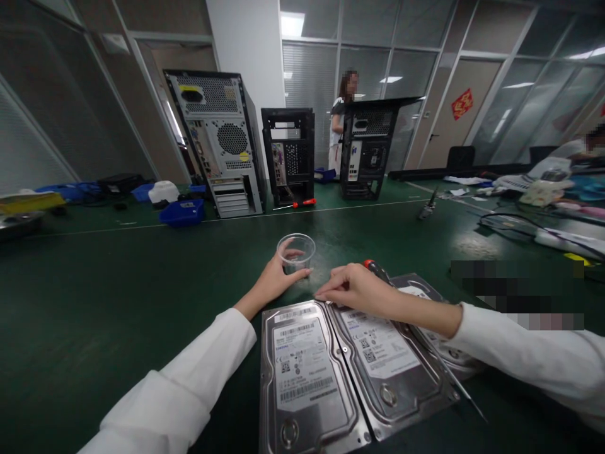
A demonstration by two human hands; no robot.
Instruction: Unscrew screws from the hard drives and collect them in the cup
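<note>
My left hand (274, 277) is closed around a clear plastic cup (296, 252), just beyond the hard drives. The fingertips of my right hand (352, 287) are pinched together at the far edge of the drives; anything between them is too small to make out. Below my hands lie a left hard drive (305, 366) and a middle hard drive (385, 359), side by side with labels up. A third hard drive (416, 282) sits at the right, partly covered by my forearm. Passing beneath that forearm, a screwdriver (377, 271) with a black and red handle rests across the drives.
Across the green table (118, 296) stand a large computer case (231, 139) and two smaller black cases (289, 157). A red screwdriver (304, 203) and a blue bin (182, 213) lie near them. Cables and bags clutter the right. A person (336, 123) stands behind.
</note>
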